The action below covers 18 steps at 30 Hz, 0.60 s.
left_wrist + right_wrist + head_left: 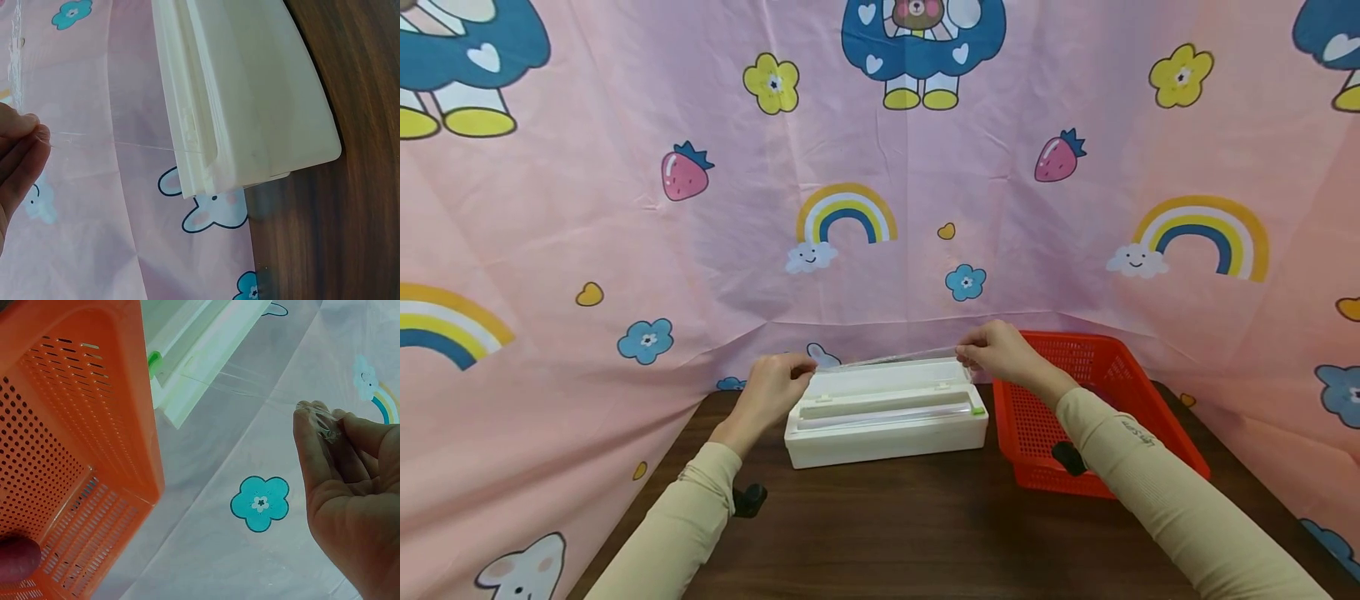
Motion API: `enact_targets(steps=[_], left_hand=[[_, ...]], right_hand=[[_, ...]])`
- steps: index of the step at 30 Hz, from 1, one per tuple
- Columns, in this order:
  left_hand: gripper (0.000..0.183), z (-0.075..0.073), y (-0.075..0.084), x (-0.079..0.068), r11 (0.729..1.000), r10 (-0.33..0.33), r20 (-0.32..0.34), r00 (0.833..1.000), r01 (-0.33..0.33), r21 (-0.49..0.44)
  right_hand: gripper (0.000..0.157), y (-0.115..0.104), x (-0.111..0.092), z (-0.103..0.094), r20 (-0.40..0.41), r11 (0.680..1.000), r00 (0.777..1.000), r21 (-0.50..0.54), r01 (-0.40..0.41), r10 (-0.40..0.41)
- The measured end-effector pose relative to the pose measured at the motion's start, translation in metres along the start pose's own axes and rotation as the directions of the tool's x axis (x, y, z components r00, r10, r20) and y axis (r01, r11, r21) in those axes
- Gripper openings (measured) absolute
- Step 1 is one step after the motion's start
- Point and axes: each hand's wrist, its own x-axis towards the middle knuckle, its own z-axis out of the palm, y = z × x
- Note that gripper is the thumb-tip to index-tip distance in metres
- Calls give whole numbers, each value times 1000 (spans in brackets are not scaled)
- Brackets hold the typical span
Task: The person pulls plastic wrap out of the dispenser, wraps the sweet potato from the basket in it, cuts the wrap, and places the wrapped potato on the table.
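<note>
A white cling film dispenser box [887, 440] stands on the table with its lid tilted up at the back and a roll [883, 418] inside. Clear cling film [887, 359] stretches up from it between the two hands. My left hand [772, 387] pinches the film's left corner between thumb and fingertips, above the box's left end. Over the right end, my right hand [1009, 357] pinches the other corner. Bunched film [325, 427] shows at its fingertips in the right wrist view. A small green piece [977, 411] sits at the box's right end.
A red perforated basket [1067, 483] stands right of the box, under the right forearm. In the right wrist view, a dark reddish rounded thing [19, 559] shows at the basket. Behind the dark wooden table [880, 533] hangs a pink printed cloth [880, 292].
</note>
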Motion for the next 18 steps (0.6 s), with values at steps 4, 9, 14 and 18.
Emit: enact_targets(steps=[4,9,14,18], left_hand=[[16,-2,1,0,1000,4,-5,1000,-4,4],[15,-4,4,0,1000,20,-22,1000,-20,6],[15,-7,7,-1,1000,14,-30,999,-14,4],[15,-9,8,-3,1000,16,-31,999,-16,9]], right_hand=[[19,-2,-2,-1,-6,1000,1000,0,9,-9],[19,-4,-5,-2,-16,1000,999,-3,28,-28],[18,-5,-6,-2,-23,999,999,3,37,-37],[18,-6,-9,-2,-21,999,999,9,42,-41]])
